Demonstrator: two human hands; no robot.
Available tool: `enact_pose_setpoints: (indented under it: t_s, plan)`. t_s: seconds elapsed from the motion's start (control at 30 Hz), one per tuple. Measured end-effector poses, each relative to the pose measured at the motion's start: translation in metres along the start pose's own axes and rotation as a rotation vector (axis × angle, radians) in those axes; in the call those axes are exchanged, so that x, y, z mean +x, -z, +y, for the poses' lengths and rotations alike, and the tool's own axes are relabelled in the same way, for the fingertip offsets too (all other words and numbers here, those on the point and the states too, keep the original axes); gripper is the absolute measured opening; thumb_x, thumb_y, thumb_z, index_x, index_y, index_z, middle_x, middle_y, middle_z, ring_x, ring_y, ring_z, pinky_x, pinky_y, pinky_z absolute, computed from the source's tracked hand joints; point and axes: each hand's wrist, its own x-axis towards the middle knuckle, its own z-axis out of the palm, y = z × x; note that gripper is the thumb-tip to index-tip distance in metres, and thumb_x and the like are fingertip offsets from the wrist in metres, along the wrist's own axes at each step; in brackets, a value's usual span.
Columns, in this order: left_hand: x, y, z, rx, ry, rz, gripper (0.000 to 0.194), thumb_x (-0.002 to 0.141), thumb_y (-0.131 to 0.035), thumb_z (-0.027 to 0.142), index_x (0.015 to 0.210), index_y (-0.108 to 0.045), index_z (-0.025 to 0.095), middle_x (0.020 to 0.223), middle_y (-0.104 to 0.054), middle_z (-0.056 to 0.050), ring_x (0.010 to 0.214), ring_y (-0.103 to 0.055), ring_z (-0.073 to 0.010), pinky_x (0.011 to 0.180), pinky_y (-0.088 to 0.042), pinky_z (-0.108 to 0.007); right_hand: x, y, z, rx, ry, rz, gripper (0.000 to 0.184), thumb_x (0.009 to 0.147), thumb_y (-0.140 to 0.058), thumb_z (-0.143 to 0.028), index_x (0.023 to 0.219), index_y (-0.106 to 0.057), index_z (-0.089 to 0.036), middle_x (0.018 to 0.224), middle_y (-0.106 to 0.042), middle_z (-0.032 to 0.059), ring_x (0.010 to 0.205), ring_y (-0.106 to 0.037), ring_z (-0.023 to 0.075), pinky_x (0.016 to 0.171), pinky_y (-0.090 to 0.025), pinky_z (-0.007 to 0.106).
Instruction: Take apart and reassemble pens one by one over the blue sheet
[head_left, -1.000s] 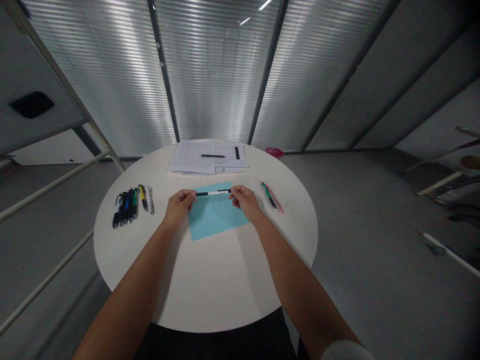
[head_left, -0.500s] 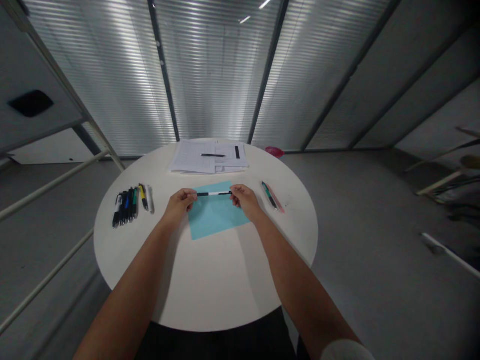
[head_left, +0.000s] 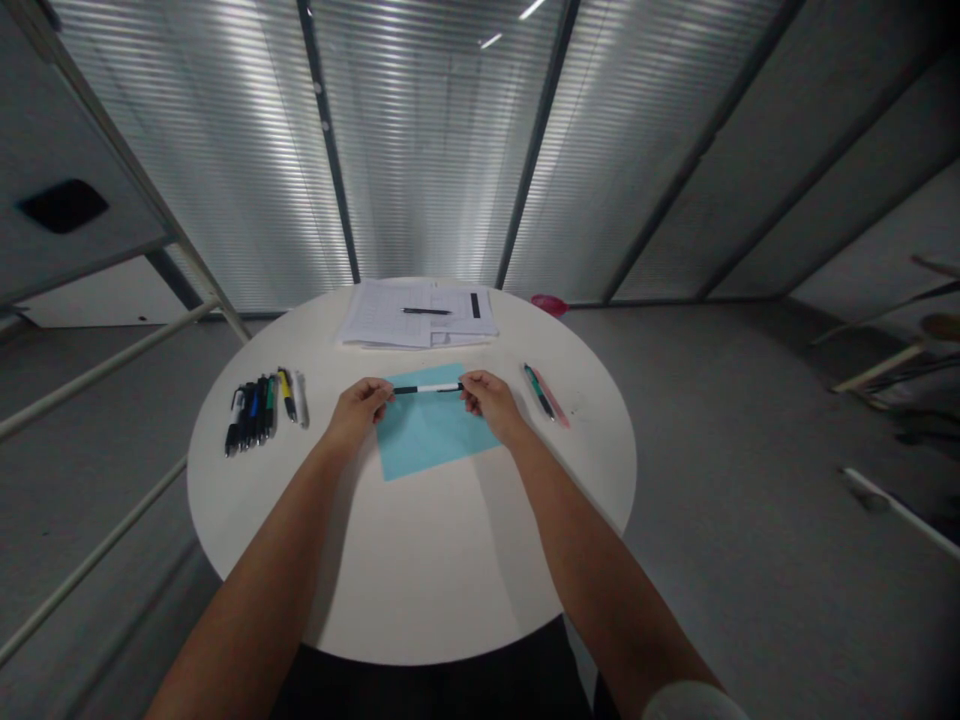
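A black and white pen [head_left: 429, 388] stretches level between my two hands, above a light blue sheet [head_left: 431, 440]. My left hand [head_left: 363, 405] is closed, pinching the black end of the pen between thumb and fingers. At the other end, the fingertips of my right hand [head_left: 486, 392] are closed on the pen's dark tip. To the right of my right hand lie a green and black pen [head_left: 538, 391] and a pinkish strip [head_left: 553, 399], side by side.
Several pens [head_left: 251, 412] lie in a row at the left of the round white table [head_left: 435, 560], beside a yellow and black pen [head_left: 286, 393] and a white pen [head_left: 301, 399]. Stacked papers [head_left: 382, 312] with a dark pen [head_left: 427, 311] on top occupy the far side.
The pen has rolled slightly between my fingers, showing more of its white side. Both hands keep nearly the same place.
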Motion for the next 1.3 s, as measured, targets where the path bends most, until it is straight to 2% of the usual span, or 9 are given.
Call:
enact_pose_setpoints:
  t_s: [0.1,0.3,0.53,0.8,1.07,1.3]
  plan:
    - [-0.0003,0.0002,0.0004,0.012,0.004,-0.008,0.025,0.070,-0.072,0.036,0.080,-0.063,0.015,0.071,-0.060,-0.002,0.049,-0.043,-0.0060,0.045,-0.028,-0.021,-0.0006,-0.0003,-0.0010,-0.006,-0.001,0.000,0.027,0.071,-0.065,-0.044,0.080,-0.060,-0.019,0.061,-0.059,-0.0042,0.042,-0.049,0.0061,0.039,-0.030,0.019]
    - [0.0003,0.0013,-0.0016,0.000,0.020,-0.019,0.025,0.067,-0.074,0.033,0.083,-0.064,0.015,0.056,-0.048,0.004,0.048,-0.041,-0.0069,0.045,-0.027,-0.021,-0.0011,-0.0004,-0.0014,-0.024,0.000,0.004,0.025,0.072,-0.063,-0.042,0.080,-0.060,-0.019,0.061,-0.059,-0.0043,0.043,-0.049,0.0062,0.040,-0.030,0.020]
    - [-0.0003,0.0005,-0.0003,0.015,0.008,0.000,0.024,0.069,-0.072,0.035,0.079,-0.064,0.014,0.066,-0.055,0.000,0.049,-0.043,-0.0071,0.046,-0.028,-0.022,-0.0027,-0.0009,-0.0035,-0.031,-0.012,-0.004,0.027,0.071,-0.064,-0.043,0.081,-0.060,-0.019,0.062,-0.060,-0.0034,0.044,-0.050,0.0067,0.040,-0.031,0.020]
    - [-0.0008,-0.0003,0.0009,0.032,0.006,-0.003,0.022,0.069,-0.071,0.034,0.078,-0.064,0.014,0.067,-0.056,-0.001,0.049,-0.042,-0.0068,0.046,-0.027,-0.022,-0.0019,0.0003,-0.0011,-0.027,-0.004,-0.011,0.027,0.071,-0.064,-0.043,0.082,-0.060,-0.019,0.064,-0.061,-0.0026,0.045,-0.051,0.0069,0.041,-0.032,0.020]
    - [0.0011,0.0013,-0.0024,0.027,0.005,-0.017,0.019,0.069,-0.071,0.030,0.079,-0.064,0.015,0.056,-0.047,0.003,0.047,-0.039,-0.0073,0.046,-0.026,-0.022,-0.0021,-0.0008,-0.0029,-0.028,-0.023,0.003,0.028,0.070,-0.064,-0.043,0.083,-0.060,-0.019,0.063,-0.060,-0.0032,0.044,-0.050,0.0068,0.040,-0.032,0.020]
    - [0.0004,0.0012,-0.0016,0.006,0.000,-0.030,0.022,0.069,-0.072,0.029,0.084,-0.064,0.016,0.058,-0.047,0.003,0.049,-0.040,-0.0072,0.046,-0.027,-0.022,-0.0015,-0.0010,-0.0023,-0.021,-0.017,0.002,0.028,0.071,-0.063,-0.043,0.084,-0.059,-0.019,0.062,-0.060,-0.0034,0.043,-0.050,0.0067,0.040,-0.032,0.019]
